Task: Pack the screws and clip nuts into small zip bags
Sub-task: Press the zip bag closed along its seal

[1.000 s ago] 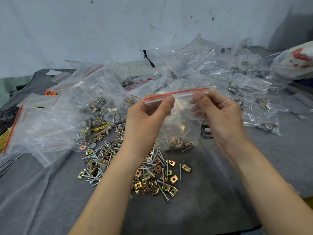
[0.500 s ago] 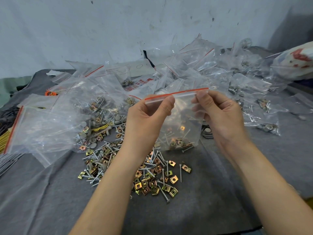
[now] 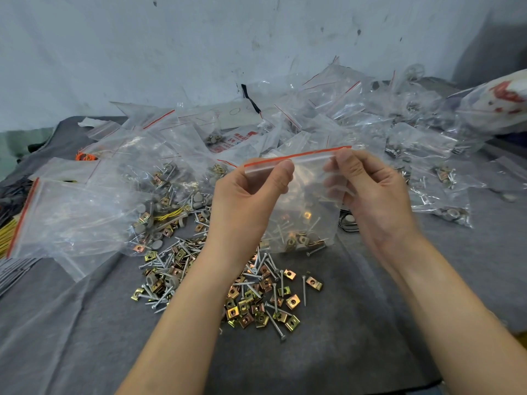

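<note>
Here, in the head view, the small zip bag (image 3: 308, 203) hangs above the grey cloth (image 3: 370, 332), its red-striped top edge stretched between both hands. The left hand (image 3: 245, 201) pinches the left end of that edge, thumb in front; its fingers behind the plastic are hidden by the hand itself. The right hand (image 3: 373, 195) pinches the right end, and its curled fingers show only as a blur through the bag. Whether the seal is pressed closed cannot be told. A few screws and clip nuts sit in the bag's bottom corner, hazy through the film.

Below, the loose pile of screws and clip nuts (image 3: 256, 297) lies on the cloth, partly covered by the left forearm. A large clear bag (image 3: 71, 218) lies to the left, cut off near yellow wires (image 3: 4, 232) at the frame edge. Behind the hands, a heap of filled bags (image 3: 385, 132) spreads to the stained wall (image 3: 199, 38), their contents hard to tell apart.
</note>
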`<action>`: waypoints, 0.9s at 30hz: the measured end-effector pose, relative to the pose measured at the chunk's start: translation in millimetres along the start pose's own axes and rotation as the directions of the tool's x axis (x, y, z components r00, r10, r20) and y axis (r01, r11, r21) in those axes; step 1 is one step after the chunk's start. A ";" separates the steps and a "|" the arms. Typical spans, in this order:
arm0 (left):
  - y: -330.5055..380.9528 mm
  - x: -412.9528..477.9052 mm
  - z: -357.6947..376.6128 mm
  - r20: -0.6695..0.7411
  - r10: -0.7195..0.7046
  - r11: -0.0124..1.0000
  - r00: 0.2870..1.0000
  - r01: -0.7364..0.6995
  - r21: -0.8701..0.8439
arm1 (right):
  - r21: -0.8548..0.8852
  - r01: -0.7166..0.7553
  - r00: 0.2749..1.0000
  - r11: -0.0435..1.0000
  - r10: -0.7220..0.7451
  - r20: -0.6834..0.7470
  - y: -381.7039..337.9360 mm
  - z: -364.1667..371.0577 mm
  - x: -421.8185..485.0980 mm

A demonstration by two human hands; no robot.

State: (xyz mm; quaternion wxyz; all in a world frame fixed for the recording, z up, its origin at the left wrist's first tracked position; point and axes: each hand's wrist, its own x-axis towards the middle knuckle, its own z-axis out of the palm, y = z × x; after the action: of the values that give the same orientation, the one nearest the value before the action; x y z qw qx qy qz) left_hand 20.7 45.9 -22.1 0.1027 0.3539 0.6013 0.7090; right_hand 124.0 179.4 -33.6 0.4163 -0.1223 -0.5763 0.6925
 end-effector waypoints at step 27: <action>0.3 -1.1 0.0 0.010 0.005 0.999 1.000 -0.006 0.037 | -0.099 0.021 1.000 0.995 -0.021 0.002 0.7 0.3 0.4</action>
State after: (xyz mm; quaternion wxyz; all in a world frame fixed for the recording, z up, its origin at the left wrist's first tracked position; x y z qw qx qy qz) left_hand 21.5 45.2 -22.2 0.0972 0.3610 0.6129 0.6961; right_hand 123.3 179.5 -33.9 0.4168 -0.1366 -0.6113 0.6588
